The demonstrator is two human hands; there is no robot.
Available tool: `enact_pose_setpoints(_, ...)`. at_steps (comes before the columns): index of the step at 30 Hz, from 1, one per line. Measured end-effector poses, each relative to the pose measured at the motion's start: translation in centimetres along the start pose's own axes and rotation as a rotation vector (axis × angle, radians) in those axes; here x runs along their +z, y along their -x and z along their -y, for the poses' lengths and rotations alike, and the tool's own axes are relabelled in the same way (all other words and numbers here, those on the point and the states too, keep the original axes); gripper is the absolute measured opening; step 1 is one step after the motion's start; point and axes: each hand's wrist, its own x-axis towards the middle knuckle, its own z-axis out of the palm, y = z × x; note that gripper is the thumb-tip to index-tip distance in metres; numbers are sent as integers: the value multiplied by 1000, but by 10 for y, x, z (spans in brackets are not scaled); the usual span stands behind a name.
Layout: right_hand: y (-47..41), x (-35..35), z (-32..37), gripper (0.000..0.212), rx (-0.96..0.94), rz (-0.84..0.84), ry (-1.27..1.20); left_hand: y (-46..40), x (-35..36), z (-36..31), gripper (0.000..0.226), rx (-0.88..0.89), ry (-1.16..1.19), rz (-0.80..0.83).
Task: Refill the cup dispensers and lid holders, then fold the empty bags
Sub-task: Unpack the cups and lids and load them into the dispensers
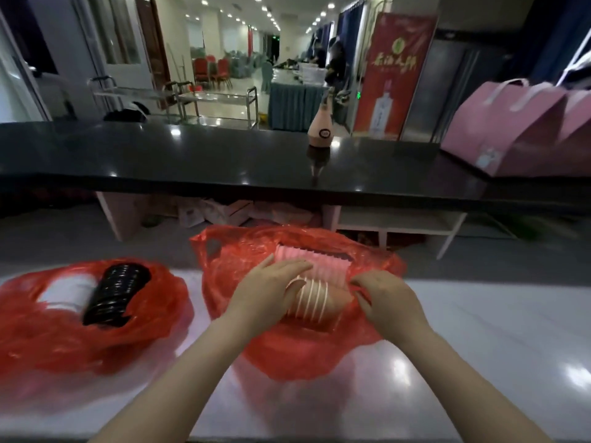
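A red plastic bag [307,350] lies open on the white counter in front of me. Inside it lies a stack of tan paper cups [315,303] on its side, with a stack of pink cups [316,262] just behind. My left hand [268,289] rests on the left end of the tan stack, fingers curled around it. My right hand [383,298] pinches the bag's plastic at the stack's right end. A second red bag [48,334] at the left holds a stack of black lids [116,290] and a white stack [67,294].
A raised black counter [224,161] runs across behind the work surface, with a tan bottle [320,129] standing on it and pink gift bags [518,126] at its right end. Boxes and a white shelf sit under it. The white counter [495,346] continues to the right.
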Motion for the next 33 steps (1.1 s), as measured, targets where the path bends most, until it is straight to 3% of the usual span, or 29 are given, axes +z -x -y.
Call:
enact_pose_setpoints(3, -20, 16, -20, 29, -63, 154, 77, -27, 18, 1, 46, -60, -10, 119)
enact_pose_setpoints(9, -24, 40, -63, 32, -65, 209, 217, -54, 59, -2, 45, -13, -23, 260)
enact_pose_setpoints(14, -18, 51, -94, 57, -117, 313, 252, -74, 102, -9, 39, 67, -116, 428)
enact_pose_setpoints(18, -13, 61, -111, 66, -76, 336, 251, -83, 135, -12, 71, 77, -365, 574)
enact_pose_setpoints(23, -6, 74, -137, 66, 21, 308, 256, -77, 148, -4, 104, 87, -508, 599)
enact_pose_setpoints(33, 3, 76, -134, 51, 19, 118, 293, -75, 130, 9, 95, 70, -406, 539)
